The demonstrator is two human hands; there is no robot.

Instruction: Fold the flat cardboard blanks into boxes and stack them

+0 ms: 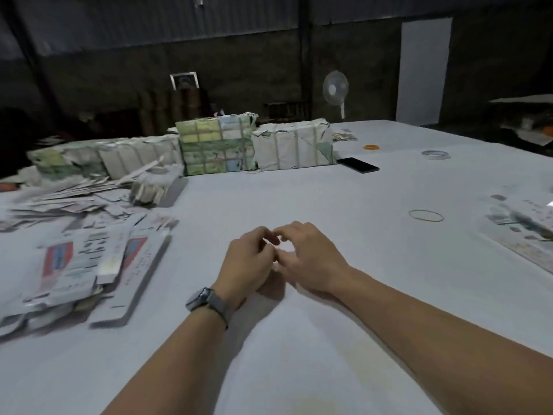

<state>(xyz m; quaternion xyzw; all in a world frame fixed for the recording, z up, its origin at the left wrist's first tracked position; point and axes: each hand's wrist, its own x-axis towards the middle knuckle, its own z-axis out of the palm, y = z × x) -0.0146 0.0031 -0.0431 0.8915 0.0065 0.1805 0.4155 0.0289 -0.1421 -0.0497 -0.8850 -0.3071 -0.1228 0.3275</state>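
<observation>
A person's left hand (250,259) and right hand (311,256) meet over the middle of a white desk (344,339), fingers curled and fingertips touching one another; whether anything small is pinched between them cannot be told. A grey-strapped watch (206,301) sits on the left wrist. The flat cardboard blanks (83,265) lie in a loose, overlapping pile at the left of the desk, well apart from both hands: white printed sheets with red-and-blue panels, dark lettering and long narrow flaps, blurred in the frame. Beyond the pile, more scattered blanks (74,199) spread toward a row of tied bundles (215,145) along the far side of the desk, some green-and-yellow printed, others plain white, bound with bands. Just beside the right end of that row lies a black phone (358,165). A yellow-green rubber band (426,215) lies on the desk to the right of the hands, a roll of tape (435,154) and an orange band (371,147) farther back. A white standing fan (335,91) is seen against the dark wall.
</observation>
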